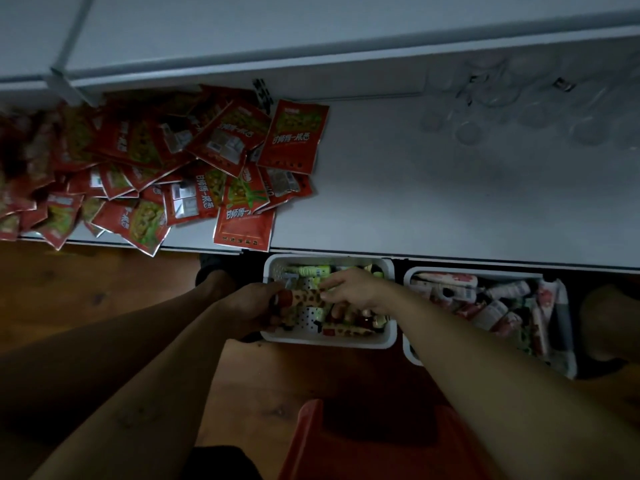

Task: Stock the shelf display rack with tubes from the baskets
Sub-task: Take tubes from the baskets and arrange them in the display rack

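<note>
My left hand is curled round the red-capped end of a spotted tube, holding it just above the left basket. My right hand meets the tube's other end with its fingertips. I cannot tell whether they pinch it or only touch it.

More tubes lie below, along the basket's far and near walls, with bare perforated bottom showing between them. The right basket, just beside it, is heaped with pink-and-white tubes. Both baskets sit on the floor, partly tucked under the front edge of the shelf.

I see no tube on the shelf yet. Red packets cover its left end, some overhanging the front edge, and faint clear round pieces sit at the back right. I judge the stocking barely begun, with nearly everything still to move.
</note>
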Motion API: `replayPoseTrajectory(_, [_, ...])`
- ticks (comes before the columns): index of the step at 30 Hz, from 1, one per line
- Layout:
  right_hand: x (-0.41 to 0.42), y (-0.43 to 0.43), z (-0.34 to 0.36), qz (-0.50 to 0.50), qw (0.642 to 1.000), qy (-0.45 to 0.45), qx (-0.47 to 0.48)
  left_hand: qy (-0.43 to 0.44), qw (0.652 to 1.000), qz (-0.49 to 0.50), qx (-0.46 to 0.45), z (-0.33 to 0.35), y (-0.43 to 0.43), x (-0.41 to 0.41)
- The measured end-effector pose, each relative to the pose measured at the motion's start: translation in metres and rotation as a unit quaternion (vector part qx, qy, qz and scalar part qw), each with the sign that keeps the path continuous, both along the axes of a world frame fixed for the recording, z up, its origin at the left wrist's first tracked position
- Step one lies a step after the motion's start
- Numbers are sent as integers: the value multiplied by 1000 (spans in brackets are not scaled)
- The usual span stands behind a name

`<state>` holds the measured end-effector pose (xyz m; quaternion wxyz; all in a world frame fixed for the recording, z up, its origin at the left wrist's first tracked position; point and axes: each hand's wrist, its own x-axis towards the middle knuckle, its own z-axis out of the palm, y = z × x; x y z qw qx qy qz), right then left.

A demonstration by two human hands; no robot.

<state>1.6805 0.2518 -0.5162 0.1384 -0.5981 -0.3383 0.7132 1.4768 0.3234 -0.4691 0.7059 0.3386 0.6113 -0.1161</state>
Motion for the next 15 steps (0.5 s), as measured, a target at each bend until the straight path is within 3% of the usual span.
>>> replayPoseTrajectory(3, [2, 0, 10, -28, 998, -55, 29, 3, 999, -20, 44, 12, -4, 7])
replayPoseTrajectory(5, [5, -2, 15, -34, 990, -118, 76, 1, 989, -118, 91, 15, -5, 11])
replayPoseTrajectory(9, [8, -3, 20, -66, 981, -129, 128, 52, 904, -333, 262, 16, -6, 23])
replayPoseTrajectory(13, [7, -3, 22, -106, 969, -158, 156, 63, 892, -372, 248, 13, -7, 35])
replayPoseTrajectory(15, [7, -6, 15, -67, 968, -191, 147, 76, 889, -372, 256, 9, -8, 34])
